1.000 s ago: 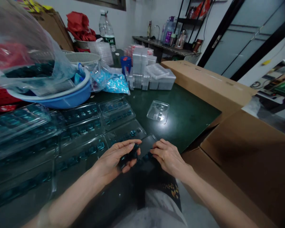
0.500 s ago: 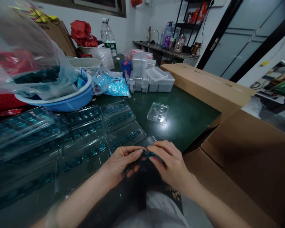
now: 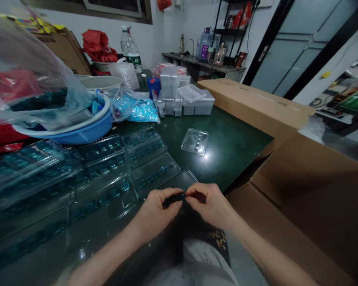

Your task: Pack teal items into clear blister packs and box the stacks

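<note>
Both hands are held up close together over the person's lap, the left hand (image 3: 158, 208) and the right hand (image 3: 210, 202) each curled into a pinch. Their fingertips meet on a small dark piece (image 3: 176, 198), gripping it from either side; it is too small and too hidden to tell exactly what it is. Just beyond the fingers lies a dark tray (image 3: 180, 180), its near edge close to the hands. To the left, clear blister trays (image 3: 104, 196) sit side by side in rows on a green table (image 3: 229, 155), with teal pieces in their pockets. Farther along the table, a small clear tray (image 3: 194, 141) lies apart from the rows, holding a few pieces. Behind the rows stands a blue basin (image 3: 88, 133) with a white rim, and a plastic bag (image 3: 32, 59) full of teal pieces hangs over it. Beside the basin lies a bag of pale blue pieces (image 3: 143, 112), next to stacked clear boxes (image 3: 170, 93). A cardboard box (image 3: 301, 206) stands open along the table's right edge, just beside the right forearm (image 3: 256, 248).
</note>
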A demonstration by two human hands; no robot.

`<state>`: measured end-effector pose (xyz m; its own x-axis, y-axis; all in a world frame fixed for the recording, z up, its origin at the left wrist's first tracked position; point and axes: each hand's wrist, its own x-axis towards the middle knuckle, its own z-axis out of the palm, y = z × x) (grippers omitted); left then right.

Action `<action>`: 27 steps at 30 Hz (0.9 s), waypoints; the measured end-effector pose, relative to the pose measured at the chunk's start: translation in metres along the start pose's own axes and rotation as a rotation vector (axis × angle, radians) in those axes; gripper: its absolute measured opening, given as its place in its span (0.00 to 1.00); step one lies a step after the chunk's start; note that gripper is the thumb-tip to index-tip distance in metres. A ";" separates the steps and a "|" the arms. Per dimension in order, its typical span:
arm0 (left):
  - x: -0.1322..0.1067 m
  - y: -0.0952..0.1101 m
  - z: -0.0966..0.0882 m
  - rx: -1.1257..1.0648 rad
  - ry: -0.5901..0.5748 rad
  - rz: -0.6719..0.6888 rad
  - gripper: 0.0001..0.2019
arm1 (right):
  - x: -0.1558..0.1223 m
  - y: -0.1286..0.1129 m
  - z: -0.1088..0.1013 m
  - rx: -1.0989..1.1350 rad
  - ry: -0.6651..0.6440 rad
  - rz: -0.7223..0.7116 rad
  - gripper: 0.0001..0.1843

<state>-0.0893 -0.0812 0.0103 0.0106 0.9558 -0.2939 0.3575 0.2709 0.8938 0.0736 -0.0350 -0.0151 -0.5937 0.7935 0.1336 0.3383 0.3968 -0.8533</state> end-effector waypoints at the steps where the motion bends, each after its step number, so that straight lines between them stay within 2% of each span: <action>1: 0.001 0.001 0.001 0.016 0.034 0.019 0.16 | -0.001 0.000 0.002 -0.109 0.048 -0.032 0.06; 4: 0.003 0.005 0.003 -0.047 0.063 0.001 0.14 | -0.003 0.001 0.009 -0.384 0.179 -0.105 0.09; 6: 0.005 0.007 0.003 -0.117 0.045 -0.037 0.15 | -0.003 0.003 0.011 -0.455 0.215 -0.127 0.09; 12: 0.008 0.004 0.004 -0.150 0.055 -0.043 0.12 | 0.001 0.002 0.010 -0.364 0.173 -0.139 0.04; 15: 0.010 0.001 0.003 -0.052 0.105 0.058 0.09 | 0.002 -0.003 0.008 -0.315 0.151 -0.131 0.05; 18: 0.010 0.001 0.003 0.040 0.169 0.185 0.10 | 0.004 -0.008 0.005 -0.268 0.106 -0.105 0.05; 21: 0.010 0.002 0.004 0.074 0.202 0.216 0.12 | 0.006 -0.008 0.003 -0.249 0.090 -0.068 0.03; 24: 0.011 0.002 0.006 0.130 0.218 0.231 0.12 | 0.008 -0.004 0.006 -0.310 0.120 -0.064 0.05; 27: 0.012 0.002 0.008 0.215 0.219 0.265 0.12 | 0.007 0.000 0.016 -0.391 0.215 -0.106 0.05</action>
<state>-0.0810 -0.0700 0.0059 -0.0621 0.9974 0.0368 0.5561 0.0040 0.8311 0.0583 -0.0368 -0.0225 -0.4890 0.8004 0.3468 0.5587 0.5927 -0.5801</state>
